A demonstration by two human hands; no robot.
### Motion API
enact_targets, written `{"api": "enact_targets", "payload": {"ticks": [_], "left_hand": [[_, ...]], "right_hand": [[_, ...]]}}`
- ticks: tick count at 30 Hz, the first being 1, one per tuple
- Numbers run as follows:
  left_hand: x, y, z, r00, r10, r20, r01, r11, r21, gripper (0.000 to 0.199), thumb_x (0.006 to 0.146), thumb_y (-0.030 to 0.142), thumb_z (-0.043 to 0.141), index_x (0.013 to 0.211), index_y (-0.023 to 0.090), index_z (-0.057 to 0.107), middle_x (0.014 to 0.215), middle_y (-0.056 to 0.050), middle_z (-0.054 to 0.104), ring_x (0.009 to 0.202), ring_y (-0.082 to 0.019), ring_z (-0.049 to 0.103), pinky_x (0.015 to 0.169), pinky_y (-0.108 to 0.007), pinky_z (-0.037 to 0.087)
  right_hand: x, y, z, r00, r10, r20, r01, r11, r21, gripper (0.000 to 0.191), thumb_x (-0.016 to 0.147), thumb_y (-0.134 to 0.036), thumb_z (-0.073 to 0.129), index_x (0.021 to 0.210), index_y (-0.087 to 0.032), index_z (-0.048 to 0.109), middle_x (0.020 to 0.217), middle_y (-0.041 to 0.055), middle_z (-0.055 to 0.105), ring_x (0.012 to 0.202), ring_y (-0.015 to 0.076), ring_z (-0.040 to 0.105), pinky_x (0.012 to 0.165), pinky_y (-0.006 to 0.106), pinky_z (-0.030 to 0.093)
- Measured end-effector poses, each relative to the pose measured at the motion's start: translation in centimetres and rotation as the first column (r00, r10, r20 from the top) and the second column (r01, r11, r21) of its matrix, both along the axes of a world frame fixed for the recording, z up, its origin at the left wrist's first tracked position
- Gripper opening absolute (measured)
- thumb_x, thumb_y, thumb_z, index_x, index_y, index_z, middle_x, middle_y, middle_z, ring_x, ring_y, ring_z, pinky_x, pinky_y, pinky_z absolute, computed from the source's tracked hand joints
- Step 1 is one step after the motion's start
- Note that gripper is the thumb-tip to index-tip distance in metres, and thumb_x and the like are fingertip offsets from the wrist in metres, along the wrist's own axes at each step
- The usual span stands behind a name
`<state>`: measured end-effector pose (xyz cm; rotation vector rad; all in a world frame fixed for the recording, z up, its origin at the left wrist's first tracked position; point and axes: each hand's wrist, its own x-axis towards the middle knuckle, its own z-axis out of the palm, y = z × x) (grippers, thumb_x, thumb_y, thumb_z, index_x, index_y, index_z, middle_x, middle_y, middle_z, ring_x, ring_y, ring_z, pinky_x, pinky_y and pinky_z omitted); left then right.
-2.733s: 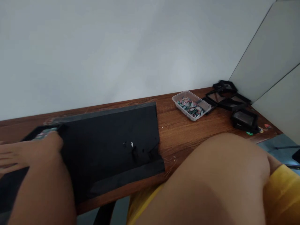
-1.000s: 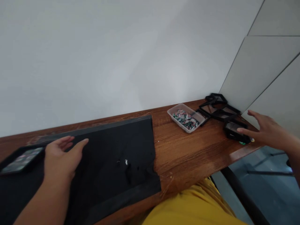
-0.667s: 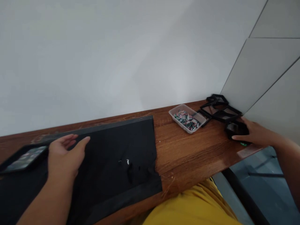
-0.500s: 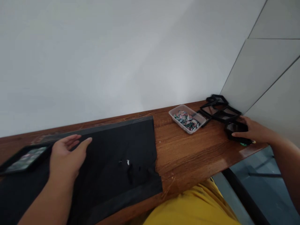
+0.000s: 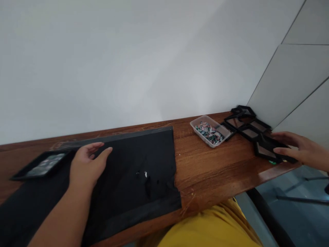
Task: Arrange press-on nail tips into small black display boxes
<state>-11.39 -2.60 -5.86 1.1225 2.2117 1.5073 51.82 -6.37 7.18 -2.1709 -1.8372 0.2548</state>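
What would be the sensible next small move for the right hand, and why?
Probably lift the black frame upward before moving it sideways: the right hand appears to grip it between thumb and fingers, and it seems to overlap the lower frame, which a sideways pull might drag along.

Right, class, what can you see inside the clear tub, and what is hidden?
The tub holds a heap of small green, pink and whitish pieces. The upper ones show; lower ones and much of its floor are covered.
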Motion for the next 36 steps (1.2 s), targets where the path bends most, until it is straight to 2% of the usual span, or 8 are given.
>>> {"api": "enact_targets", "payload": {"ticks": [5,9,11,14,16,18,26,36], "left_hand": [[1.7,-0.2,0.4,0.991,-0.116,-0.074,0.116,0.993,-0.004,0.033,0.079,0.038,0.079,0.106,0.023,0.067,0.114,-0.007,0.078,0.128,-0.035,0.071,0.124,-0.063,0.051],[4.7,-0.2,1.1,0.942,-0.319,-0.108,0.323,0.946,0.024,0.044,0.078,0.046,0.079,0.114,0.024,0.067,0.115,-0.008,0.081,0.118,-0.032,0.076,0.12,-0.054,0.056],[6.3,-0.1,1.7,0.872,-0.483,-0.086,0.485,0.874,0.012,0.053,0.078,0.057,0.08,0.119,0.025,0.07,0.119,-0.009,0.082,0.111,-0.031,0.079,0.113,-0.051,0.061],[8.7,0.2,2.5,0.647,-0.759,0.078,0.761,0.648,-0.002,0.078,0.074,0.075,0.086,0.133,0.026,0.072,0.128,-0.016,0.081,0.109,-0.037,0.08,0.104,-0.056,0.065],[10.3,0.5,2.8,0.482,-0.855,0.193,0.865,0.499,0.051,0.093,0.067,0.088,0.089,0.134,0.026,0.075,0.13,-0.019,0.08,0.118,-0.042,0.079,0.102,-0.058,0.066],[11.9,1.1,2.8,0.374,-0.884,0.282,0.89,0.427,0.158,0.1,0.063,0.096,0.087,0.135,0.027,0.076,0.133,-0.02,0.079,0.126,-0.045,0.076,0.102,-0.059,0.066],[14.8,1.8,0.6,0.334,-0.871,0.359,0.831,0.452,0.324,0.073,0.08,0.056,0.096,0.142,0.028,0.07,0.146,-0.011,0.075,0.144,-0.039,0.067,0.123,-0.057,0.054],[15.2,-0.4,1.4,0.339,-0.91,0.239,0.837,0.408,0.365,0.073,0.094,0.066,0.084,0.156,0.032,0.063,0.167,-0.011,0.062,0.158,-0.038,0.056,0.133,-0.057,0.046]], "right_hand": [[-5.4,-1.8,2.4,0.851,0.169,-0.498,-0.23,0.971,-0.062,0.075,0.062,-0.066,0.088,0.126,-0.029,0.076,0.151,0.022,0.074,0.143,0.0469,0.068,0.118,0.058,0.059],[-13.6,-2.2,2.2,0.471,0.336,-0.816,-0.564,0.826,0.015,0.067,0.07,-0.063,0.086,0.127,-0.03,0.072,0.138,0.0143,0.078,0.134,0.0386,0.074,0.111,0.052,0.062],[-18.4,-1.0,1.1,0.299,0.286,-0.91,-0.676,0.737,0.009,0.067,0.072,-0.064,0.085,0.125,-0.027,0.068,0.125,0.0116,0.08,0.123,0.0338,0.076,0.107,0.05,0.063],[-25.1,2.4,-1.6,0.147,0.204,-0.968,-0.674,0.737,0.053,0.067,0.071,-0.075,0.085,0.11,-0.026,0.063,0.107,0.008,0.075,0.107,0.0302,0.077,0.09,0.045,0.067],[-28.4,4.9,-3.6,0.135,0.178,-0.975,-0.606,0.793,0.061,0.067,0.069,-0.071,0.091,0.108,-0.026,0.06,0.109,0.0077,0.073,0.108,0.0298,0.076,0.089,0.045,0.067],[-30.3,6.9,-5.6,0.18,0.176,-0.968,-0.513,0.856,0.06,0.075,0.063,-0.063,0.1,0.114,-0.027,0.058,0.116,0.008,0.074,0.113,0.0298,0.076,0.102,0.048,0.066],[-29.8,8.0,-9.2,0.143,0.301,-0.943,-0.476,0.856,0.201,0.098,0.067,-0.05,0.103,0.145,-0.028,0.048,0.148,0.0143,0.068,0.139,0.0333,0.068,0.127,0.057,0.052],[-29.1,7.8,-9.1,0.108,0.371,-0.922,-0.486,0.829,0.277,0.086,0.073,-0.056,0.096,0.14,-0.025,0.052,0.142,0.0157,0.07,0.134,0.0341,0.07,0.123,0.056,0.054]]}}
